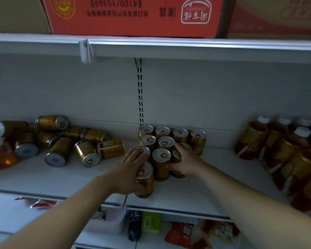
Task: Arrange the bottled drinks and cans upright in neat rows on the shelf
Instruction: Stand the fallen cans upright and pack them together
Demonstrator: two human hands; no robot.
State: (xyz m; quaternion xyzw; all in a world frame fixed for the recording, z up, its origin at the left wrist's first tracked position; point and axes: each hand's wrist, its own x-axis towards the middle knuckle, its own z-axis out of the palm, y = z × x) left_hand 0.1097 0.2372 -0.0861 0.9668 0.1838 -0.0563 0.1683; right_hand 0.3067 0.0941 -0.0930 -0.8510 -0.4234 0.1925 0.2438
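Both hands work at the upright cans [162, 141] in the middle of the shelf [196, 187].
The left hand [129, 169] presses flat, fingers straight, against the near can [145, 178]. The right hand [185, 161] curls around the edge can [176, 156] on the block's right. Fallen cans [61, 141] lie to the left, bottles [280, 148] stand to the right, and a red box [133, 15] sits above.

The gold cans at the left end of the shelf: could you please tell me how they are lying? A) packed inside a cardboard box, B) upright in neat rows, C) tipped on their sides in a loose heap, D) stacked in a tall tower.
C: the toppled cans lie on their sides with their ends facing different ways, whereas the upright cans stand in rows at the middle of the shelf.
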